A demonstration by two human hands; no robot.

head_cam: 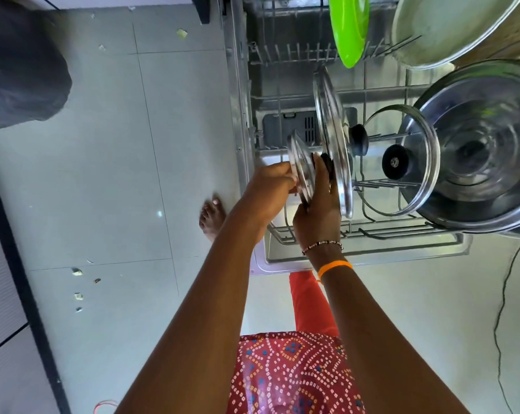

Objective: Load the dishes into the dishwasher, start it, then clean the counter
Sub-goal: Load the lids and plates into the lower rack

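Note:
The dishwasher's lower rack [369, 234] is pulled out over the open door. Both hands hold a small steel lid [301, 165] on edge at the rack's near left: my left hand [272, 188] grips its rim, my right hand [317, 216] holds the side with the black knob. Right behind it stands a larger steel lid [332, 130] with a black knob. A glass lid [414, 162] leans further right, against a big steel pot [486, 150]. A green plate [350, 25] and a large steel plate [444, 25] stand at the rack's far end.
A black bin bag [19, 64] sits on the tiled floor at the far left. Food scraps [78, 271] lie on the floor. My bare foot [211, 215] stands beside the dishwasher door [282, 264]. A thin cable [502, 309] trails along the floor at right.

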